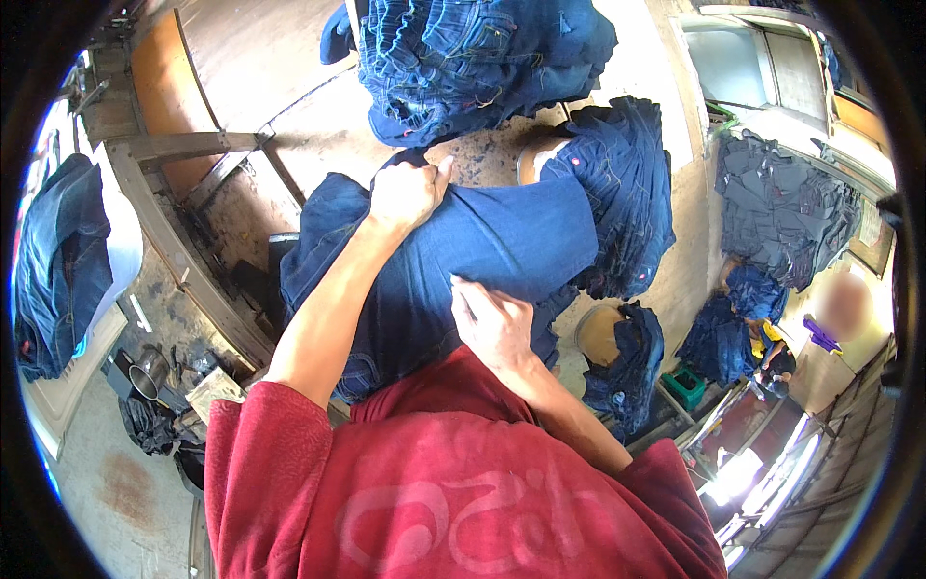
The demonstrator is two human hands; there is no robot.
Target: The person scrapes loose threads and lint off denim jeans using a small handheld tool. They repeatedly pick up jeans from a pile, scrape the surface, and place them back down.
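A pair of blue jeans (511, 236) lies stretched in front of me, one leg reaching right and the rest bunched toward my lap. At its far edge my left hand (410, 193) is closed round the denim, thumb raised. My right hand (497, 326) rests low over the near side of the cloth, fingers drawn together with the index tip against the fabric. A small dark patch shows between those fingers; whether it is a tool or shadow I cannot make out.
Beyond my hands stands a big heap of jeans (482, 63). More jeans drape over a stand (632, 193) and a round stool (600, 333) at right. Dark garments (786, 207) pile farther right, near a person (844, 309). Jeans (63, 261) hang at far left.
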